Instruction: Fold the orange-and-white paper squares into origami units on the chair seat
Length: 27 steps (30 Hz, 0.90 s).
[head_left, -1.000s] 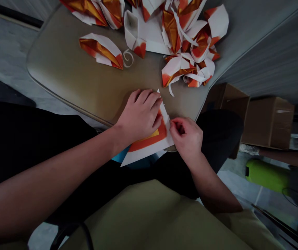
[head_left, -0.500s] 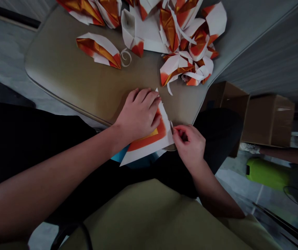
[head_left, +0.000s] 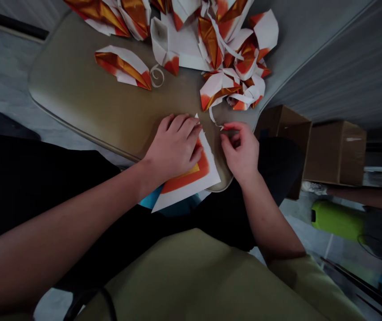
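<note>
My left hand (head_left: 177, 145) lies flat over a sheet of paper (head_left: 212, 171) with a white border, an orange band and a gold middle, and presses it onto the seat-like surface. The sheet's right edge looks rough, and its near corner juts past the surface's edge. Right of the sheet, apart from it, my right hand (head_left: 240, 151) is closed in a pinch. At its fingertips shows a thin white paper strip (head_left: 221, 128), partly hidden. Just beyond, another curled strip (head_left: 212, 113) trails from the heap of folded paper pieces (head_left: 222, 84).
Several folded white, orange and gold paper pieces pile at the far side, one folded piece (head_left: 124, 67) apart at left beside a curled paper strip (head_left: 157, 76). Cardboard boxes (head_left: 334, 151) and a green object (head_left: 338, 218) stand right, near another person's arm (head_left: 354, 195).
My right hand has moved away from the sheet's right edge, up toward the heap, still pinched. My left hand stays on the sheet. The view has shifted slightly.
</note>
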Tool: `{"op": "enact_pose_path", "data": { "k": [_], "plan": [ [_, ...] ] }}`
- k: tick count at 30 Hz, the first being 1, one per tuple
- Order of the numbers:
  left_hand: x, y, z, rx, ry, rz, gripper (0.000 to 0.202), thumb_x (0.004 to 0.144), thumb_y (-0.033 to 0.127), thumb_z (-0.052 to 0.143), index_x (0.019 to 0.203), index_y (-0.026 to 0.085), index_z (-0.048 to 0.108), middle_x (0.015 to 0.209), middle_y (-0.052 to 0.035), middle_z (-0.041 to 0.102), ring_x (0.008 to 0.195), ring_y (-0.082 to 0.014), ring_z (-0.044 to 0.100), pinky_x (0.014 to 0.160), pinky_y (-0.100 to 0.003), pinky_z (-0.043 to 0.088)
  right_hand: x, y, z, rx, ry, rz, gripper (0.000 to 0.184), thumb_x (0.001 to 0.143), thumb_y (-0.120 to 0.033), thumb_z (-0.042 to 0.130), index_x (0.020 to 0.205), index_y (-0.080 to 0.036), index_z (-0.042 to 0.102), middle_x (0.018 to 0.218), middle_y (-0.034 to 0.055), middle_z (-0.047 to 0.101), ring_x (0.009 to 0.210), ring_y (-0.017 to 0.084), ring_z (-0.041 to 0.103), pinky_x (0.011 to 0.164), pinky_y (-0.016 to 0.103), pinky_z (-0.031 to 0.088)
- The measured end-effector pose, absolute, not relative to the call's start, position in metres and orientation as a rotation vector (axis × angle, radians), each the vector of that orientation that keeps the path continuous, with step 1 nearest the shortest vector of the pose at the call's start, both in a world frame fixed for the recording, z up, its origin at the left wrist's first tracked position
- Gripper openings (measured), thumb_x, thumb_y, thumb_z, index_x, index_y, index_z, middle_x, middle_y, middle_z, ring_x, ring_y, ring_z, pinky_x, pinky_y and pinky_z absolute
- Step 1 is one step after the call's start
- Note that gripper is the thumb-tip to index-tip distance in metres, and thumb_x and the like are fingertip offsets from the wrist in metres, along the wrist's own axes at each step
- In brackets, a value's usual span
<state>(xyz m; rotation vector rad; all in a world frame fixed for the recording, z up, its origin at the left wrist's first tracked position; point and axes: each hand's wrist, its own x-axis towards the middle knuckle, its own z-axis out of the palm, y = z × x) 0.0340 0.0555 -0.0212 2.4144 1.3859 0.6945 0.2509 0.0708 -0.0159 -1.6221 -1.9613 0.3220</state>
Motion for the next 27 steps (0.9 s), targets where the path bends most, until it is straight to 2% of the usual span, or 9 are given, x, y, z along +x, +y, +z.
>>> {"op": "enact_pose_path", "data": {
  "k": [4,7,10,13,16,20,22,24,27],
  "plan": [
    [0.033,0.055,-0.021,2.429,1.391,0.686,0.047,0.097,0.030,0.051,0.139,0.014,0.062,0.141,-0.0169,0.061,0.135,-0.0379,0.052,0.115,-0.058,0.036,0.252,0.051,-0.011,-1.541,-1.885,0.197,0.011,0.097,-0.033,0.059,0.097,-0.024,0.065,0.097,0.0044,0.069,0.075,0.016,0.061,0.067,0.034,0.053],
    [0.034,0.054,-0.023,2.434,1.385,0.692,0.048,0.097,0.030,0.050,0.139,0.011,0.061,0.142,-0.0181,0.061,0.135,-0.0384,0.051,0.115,-0.059,0.036,0.250,0.034,-0.011,-1.489,-1.774,0.168,0.011,0.093,-0.031,0.068,0.093,-0.024,0.060,0.094,0.0030,0.065,0.080,0.017,0.063,0.066,0.032,0.052],
    [0.035,0.054,-0.025,2.432,1.387,0.708,0.048,0.097,0.032,0.050,0.138,0.010,0.062,0.141,-0.0186,0.061,0.135,-0.0384,0.052,0.116,-0.059,0.036,0.245,0.015,-0.011,-1.446,-1.962,0.197,0.014,0.091,-0.032,0.071,0.099,-0.025,0.062,0.107,0.0063,0.070,0.099,0.023,0.067,0.082,0.040,0.055],
    [0.034,0.056,-0.024,2.421,1.414,0.743,0.047,0.097,0.030,0.052,0.140,0.012,0.061,0.143,-0.0187,0.060,0.135,-0.0384,0.052,0.115,-0.059,0.037,0.239,0.003,-0.012,-1.435,-2.263,0.213,0.017,0.095,-0.036,0.066,0.109,-0.025,0.070,0.123,0.0088,0.071,0.113,0.028,0.065,0.098,0.046,0.050],
    [0.024,0.055,-0.020,2.478,1.411,0.772,0.042,0.099,0.025,0.050,0.138,0.017,0.063,0.145,-0.0157,0.061,0.134,-0.0354,0.055,0.112,-0.056,0.041,0.237,0.004,-0.014,-1.462,-2.297,0.157,0.022,0.098,-0.034,0.062,0.115,-0.024,0.073,0.126,0.0092,0.072,0.116,0.027,0.065,0.099,0.044,0.049],
    [0.003,0.032,-0.012,2.618,1.262,0.673,0.031,0.101,0.022,0.048,0.119,0.024,0.072,0.125,-0.0081,0.073,0.118,-0.0288,0.066,0.100,-0.048,0.051,0.238,0.013,-0.016,-1.521,-2.279,0.126,0.029,0.099,-0.038,0.061,0.123,-0.025,0.071,0.136,0.0093,0.069,0.124,0.029,0.062,0.103,0.045,0.048],
    [-0.007,0.008,-0.011,2.660,1.173,0.623,0.026,0.100,0.025,0.053,0.115,0.024,0.074,0.123,-0.0070,0.075,0.115,-0.0279,0.068,0.096,-0.045,0.053,0.240,0.015,-0.018,-1.531,-2.265,0.141,0.034,0.099,-0.042,0.060,0.127,-0.024,0.070,0.140,0.0106,0.066,0.128,0.031,0.060,0.106,0.047,0.047],
    [-0.013,-0.020,-0.011,2.656,1.156,0.628,0.028,0.099,0.031,0.058,0.123,0.022,0.070,0.131,-0.0099,0.071,0.121,-0.0284,0.066,0.100,-0.045,0.054,0.241,0.014,-0.020,-1.545,-2.246,0.139,0.038,0.099,-0.044,0.059,0.130,-0.024,0.069,0.142,0.0113,0.065,0.131,0.032,0.058,0.108,0.050,0.047],
    [-0.015,-0.054,-0.014,2.702,1.157,0.489,0.048,0.096,0.039,0.065,0.140,0.020,0.060,0.148,-0.0158,0.060,0.135,-0.0340,0.057,0.109,-0.052,0.050,0.240,0.010,-0.025,-1.562,-2.240,0.133,0.041,0.100,-0.041,0.058,0.135,-0.022,0.066,0.148,0.0125,0.061,0.137,0.035,0.053,0.112,0.053,0.045]
  ]
}}
